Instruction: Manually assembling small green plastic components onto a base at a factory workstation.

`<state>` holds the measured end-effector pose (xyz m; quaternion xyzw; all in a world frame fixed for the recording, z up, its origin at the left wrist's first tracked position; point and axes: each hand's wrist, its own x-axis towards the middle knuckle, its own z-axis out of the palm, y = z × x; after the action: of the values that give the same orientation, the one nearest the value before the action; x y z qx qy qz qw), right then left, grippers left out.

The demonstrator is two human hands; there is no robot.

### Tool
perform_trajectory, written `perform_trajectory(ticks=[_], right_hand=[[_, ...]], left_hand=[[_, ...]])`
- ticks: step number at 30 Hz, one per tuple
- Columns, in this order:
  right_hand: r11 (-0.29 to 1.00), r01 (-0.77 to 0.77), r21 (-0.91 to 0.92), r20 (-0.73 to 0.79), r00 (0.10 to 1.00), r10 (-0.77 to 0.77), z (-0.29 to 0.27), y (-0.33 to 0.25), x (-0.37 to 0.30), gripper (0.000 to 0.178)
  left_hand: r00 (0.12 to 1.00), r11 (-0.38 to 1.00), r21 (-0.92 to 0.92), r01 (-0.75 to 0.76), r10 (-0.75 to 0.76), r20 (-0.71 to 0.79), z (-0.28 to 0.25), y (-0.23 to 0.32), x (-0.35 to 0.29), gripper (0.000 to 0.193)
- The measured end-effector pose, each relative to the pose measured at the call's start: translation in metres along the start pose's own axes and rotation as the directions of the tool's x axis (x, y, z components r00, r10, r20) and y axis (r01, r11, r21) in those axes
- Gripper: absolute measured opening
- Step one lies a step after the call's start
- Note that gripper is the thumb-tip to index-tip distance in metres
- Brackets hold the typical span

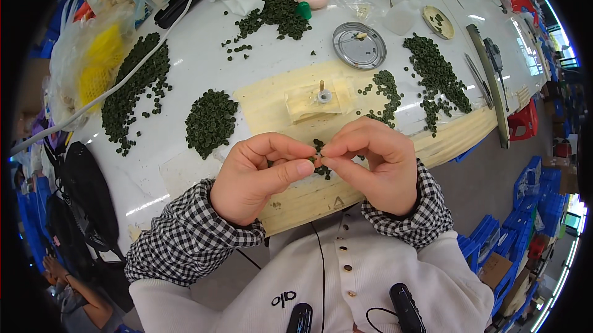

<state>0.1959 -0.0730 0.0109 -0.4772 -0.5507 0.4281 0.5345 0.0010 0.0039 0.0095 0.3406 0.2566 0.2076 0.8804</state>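
My left hand (262,172) and my right hand (374,163) meet fingertip to fingertip above the near edge of the table. Both are pinched around something tiny; a speck of dark green shows between the tips, too small to name. Under them lie a few small dark green round parts (322,171) on yellowish tape (302,200). Just beyond stands a taped block (298,106) with a metal fitting and upright pin (322,93). A heap of the same dark green parts (212,123) sits left of my hands, and a looser scatter (384,95) lies to the right.
More green piles lie at the far left (139,80), back (281,15) and right (435,74). A round metal tin lid (359,45) sits behind the block. A white cable (133,83) crosses the left side. Tweezers (479,80) and a long bar (491,80) rest near the right edge.
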Motion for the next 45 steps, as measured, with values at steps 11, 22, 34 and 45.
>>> perform_trajectory(ticks=[11, 22, 34, 45], right_hand=[[1.000, -0.013, -0.028, -0.042, 0.999, 0.012, 0.007, 0.001, -0.001, 0.014], [0.914, 0.225, -0.337, -0.040, 0.967, -0.253, 0.013, -0.004, 0.000, 0.021], [0.945, 0.209, -0.253, 0.018, 0.977, -0.211, 0.005, -0.004, 0.000, 0.021], [0.829, 0.328, -0.453, 0.041, 0.937, -0.348, 0.008, -0.003, 0.001, 0.023]], left_hand=[[0.994, 0.985, 0.161, -0.067, 0.080, -0.072, 0.001, -0.003, -0.002, 0.013], [0.996, 0.998, 0.051, -0.028, 0.032, -0.080, -0.001, -0.002, -0.001, 0.012], [0.998, 0.998, 0.022, 0.060, -0.061, 0.016, -0.002, -0.003, 0.000, 0.014], [0.998, 0.970, 0.242, 0.021, -0.005, -0.068, 0.002, 0.002, -0.001, 0.017]])
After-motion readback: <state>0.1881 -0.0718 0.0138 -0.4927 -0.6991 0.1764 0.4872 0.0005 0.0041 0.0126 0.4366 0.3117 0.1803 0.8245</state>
